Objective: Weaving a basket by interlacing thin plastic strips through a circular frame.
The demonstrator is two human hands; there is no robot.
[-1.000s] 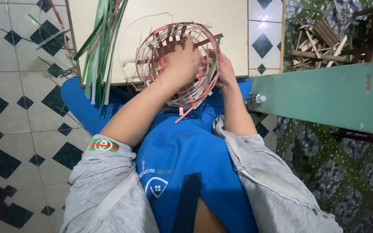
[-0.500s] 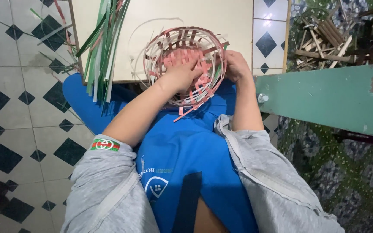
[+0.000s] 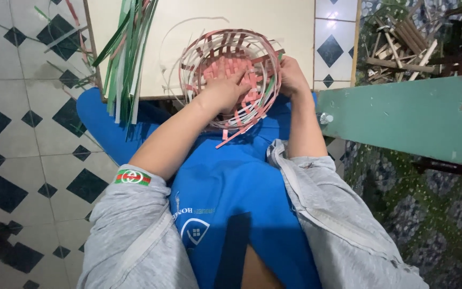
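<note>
On the lap, against the low table's edge: a half-woven basket (image 3: 231, 75) being worked, mouth tipped toward the camera.
Head view: the left hand (image 3: 224, 92) reaches inside, fingers pressing the pink woven base, grasping nothing I can make out; the right hand (image 3: 292, 76) clasps the rim. Weaving of the wall looks under way; the next move likely calls for tucking the loose strip ends (image 3: 231, 136). Spare green strips (image 3: 126, 53) hang off the table (image 3: 300, 32).
</note>
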